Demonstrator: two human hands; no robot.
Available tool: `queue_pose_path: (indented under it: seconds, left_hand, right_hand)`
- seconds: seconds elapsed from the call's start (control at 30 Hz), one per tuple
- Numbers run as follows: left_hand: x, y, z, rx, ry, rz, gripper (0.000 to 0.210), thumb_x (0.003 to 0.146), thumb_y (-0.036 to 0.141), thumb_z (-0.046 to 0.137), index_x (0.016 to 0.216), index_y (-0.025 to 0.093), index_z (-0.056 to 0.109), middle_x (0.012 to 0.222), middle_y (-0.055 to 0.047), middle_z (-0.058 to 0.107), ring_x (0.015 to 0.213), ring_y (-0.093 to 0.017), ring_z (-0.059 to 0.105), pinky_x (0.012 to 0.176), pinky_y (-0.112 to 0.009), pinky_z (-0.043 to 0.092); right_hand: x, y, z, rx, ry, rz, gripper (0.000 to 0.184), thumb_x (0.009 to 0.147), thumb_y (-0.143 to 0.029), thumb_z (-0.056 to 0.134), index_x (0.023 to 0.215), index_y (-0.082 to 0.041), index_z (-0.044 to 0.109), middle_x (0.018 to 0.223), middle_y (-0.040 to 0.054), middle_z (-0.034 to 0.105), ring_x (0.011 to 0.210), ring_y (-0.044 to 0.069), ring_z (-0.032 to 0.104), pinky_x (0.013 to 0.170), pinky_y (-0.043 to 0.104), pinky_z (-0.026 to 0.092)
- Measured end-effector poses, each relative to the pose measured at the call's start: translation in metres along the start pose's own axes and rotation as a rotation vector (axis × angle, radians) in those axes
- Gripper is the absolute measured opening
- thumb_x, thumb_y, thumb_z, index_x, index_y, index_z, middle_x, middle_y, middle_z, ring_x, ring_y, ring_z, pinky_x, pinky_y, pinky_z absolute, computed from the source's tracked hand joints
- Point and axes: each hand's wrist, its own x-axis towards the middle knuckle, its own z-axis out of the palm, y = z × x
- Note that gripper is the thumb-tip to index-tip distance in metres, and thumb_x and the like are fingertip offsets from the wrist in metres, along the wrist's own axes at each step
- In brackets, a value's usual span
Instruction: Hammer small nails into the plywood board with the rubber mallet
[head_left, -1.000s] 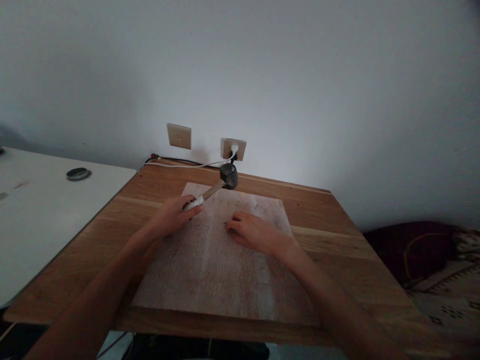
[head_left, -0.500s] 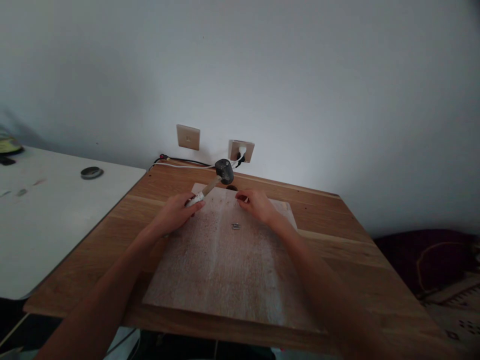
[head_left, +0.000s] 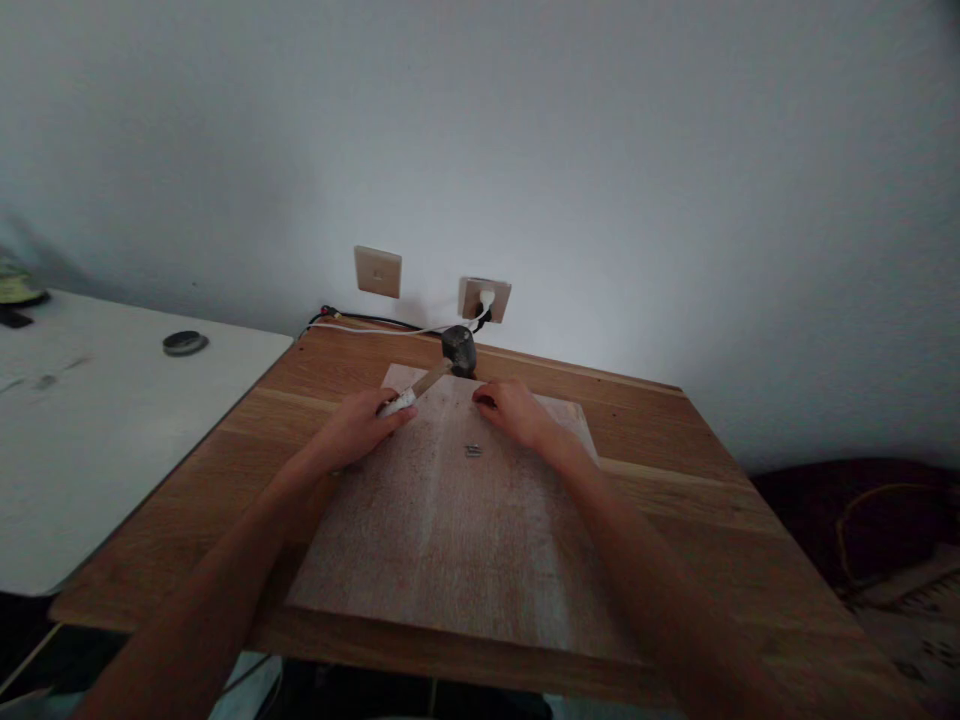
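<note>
My left hand (head_left: 366,422) is closed round the white-wrapped handle of a mallet (head_left: 459,350). Its dark head is raised at the far end of a pale wooden board (head_left: 420,540), left of my right hand. Over the board's far right part, my right hand (head_left: 511,408) has its fingers curled together in a pinch; whatever is between the fingertips is too small or hidden to make out. A few small metal nails (head_left: 473,451) lie on the board, nearer to me than my right hand. Small marks dot the board's far left part.
The board rests on a brown wooden table (head_left: 660,520) against a wall. Cables (head_left: 375,325) run along its back edge to a wall socket (head_left: 484,300). On the left, a white table (head_left: 97,450) bears a round dark tin or lid (head_left: 184,343). A dark red cushion-like thing (head_left: 862,510) is at right.
The mallet's head has moved slightly right and down, closer to my right hand. My left hand has shifted a little to the right. My right hand has stayed nearly in place.
</note>
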Motion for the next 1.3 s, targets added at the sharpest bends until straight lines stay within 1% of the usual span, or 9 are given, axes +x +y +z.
queue_pose_path:
  seconds: [0.23, 0.4, 0.5, 0.63, 0.7, 0.87, 1.0, 1.17, 1.3]
  left_hand:
    - [-0.002, 0.001, -0.001, -0.007, -0.026, 0.019, 0.047, 0.088, 0.063, 0.049, 0.088, 0.019, 0.066, 0.079, -0.006, 0.069, 0.074, -0.023, 0.064, 0.068, -0.032, 0.042]
    - [-0.011, 0.006, -0.012, -0.050, -0.156, 0.016, 0.046, 0.087, 0.065, 0.051, 0.080, 0.021, 0.062, 0.068, -0.002, 0.063, 0.062, -0.019, 0.058, 0.058, -0.029, 0.038]
    - [-0.015, 0.009, -0.016, -0.046, -0.220, 0.007, 0.045, 0.087, 0.064, 0.053, 0.082, 0.021, 0.064, 0.065, -0.001, 0.062, 0.060, -0.019, 0.057, 0.056, -0.028, 0.038]
    - [-0.015, 0.010, -0.015, -0.017, -0.179, 0.016, 0.044, 0.086, 0.062, 0.053, 0.083, 0.020, 0.066, 0.072, -0.004, 0.066, 0.067, -0.021, 0.060, 0.060, -0.029, 0.040]
    - [-0.014, 0.009, -0.014, -0.018, -0.160, 0.018, 0.044, 0.085, 0.061, 0.054, 0.085, 0.020, 0.068, 0.075, -0.005, 0.068, 0.070, -0.021, 0.061, 0.062, -0.029, 0.041]
    - [-0.011, 0.005, -0.013, -0.060, -0.111, 0.006, 0.046, 0.086, 0.063, 0.052, 0.082, 0.020, 0.067, 0.071, -0.003, 0.066, 0.066, -0.020, 0.060, 0.059, -0.028, 0.040]
    - [-0.008, 0.001, -0.015, -0.087, -0.015, -0.034, 0.044, 0.084, 0.062, 0.054, 0.079, 0.020, 0.065, 0.069, -0.004, 0.066, 0.064, -0.021, 0.060, 0.060, -0.029, 0.041]
    - [-0.007, -0.003, -0.017, -0.124, -0.008, -0.121, 0.042, 0.084, 0.062, 0.054, 0.074, 0.021, 0.060, 0.060, -0.002, 0.062, 0.055, -0.019, 0.057, 0.055, -0.028, 0.040]
    - [-0.007, -0.007, -0.016, -0.131, 0.004, -0.079, 0.042, 0.083, 0.062, 0.056, 0.076, 0.021, 0.063, 0.063, -0.002, 0.064, 0.056, -0.018, 0.057, 0.056, -0.028, 0.040]
  right_hand:
    - [0.001, -0.001, 0.000, -0.045, -0.038, 0.076, 0.022, 0.101, -0.026, 0.063, 0.101, -0.012, 0.080, 0.106, 0.0158, 0.078, 0.100, 0.026, 0.073, 0.088, 0.030, 0.050]
    - [-0.013, 0.021, -0.009, 0.040, 0.080, 0.130, 0.046, 0.090, -0.039, 0.079, 0.125, -0.010, 0.071, 0.124, 0.0201, 0.072, 0.114, 0.031, 0.069, 0.097, 0.037, 0.052]
    - [-0.027, 0.029, -0.020, 0.073, 0.157, 0.140, 0.038, 0.091, -0.032, 0.078, 0.123, -0.013, 0.070, 0.127, 0.0186, 0.072, 0.119, 0.031, 0.067, 0.103, 0.042, 0.050]
    - [-0.043, 0.017, -0.029, 0.159, 0.211, 0.078, 0.013, 0.097, -0.027, 0.067, 0.103, -0.017, 0.072, 0.103, 0.0102, 0.075, 0.097, 0.024, 0.070, 0.090, 0.036, 0.052]
    - [-0.049, 0.004, -0.027, 0.204, 0.133, -0.005, 0.011, 0.097, -0.024, 0.065, 0.102, -0.018, 0.073, 0.098, 0.0078, 0.074, 0.091, 0.021, 0.069, 0.086, 0.033, 0.052]
    - [-0.050, -0.027, -0.007, 0.124, -0.137, -0.241, 0.022, 0.091, -0.011, 0.066, 0.111, -0.016, 0.074, 0.114, 0.0128, 0.070, 0.101, 0.025, 0.067, 0.089, 0.035, 0.051]
    - [-0.043, -0.033, -0.002, 0.093, -0.181, -0.221, 0.017, 0.091, -0.005, 0.060, 0.096, -0.015, 0.073, 0.100, 0.0103, 0.072, 0.090, 0.023, 0.067, 0.082, 0.033, 0.050]
    - [-0.034, -0.018, -0.015, 0.366, -0.224, -0.165, 0.014, 0.088, -0.006, 0.064, 0.090, -0.017, 0.073, 0.086, 0.0037, 0.074, 0.078, 0.017, 0.067, 0.075, 0.028, 0.049]
    - [-0.014, -0.009, -0.017, 0.511, -0.035, -0.068, 0.014, 0.091, -0.017, 0.067, 0.102, -0.018, 0.076, 0.091, 0.0042, 0.077, 0.079, 0.017, 0.069, 0.074, 0.027, 0.052]
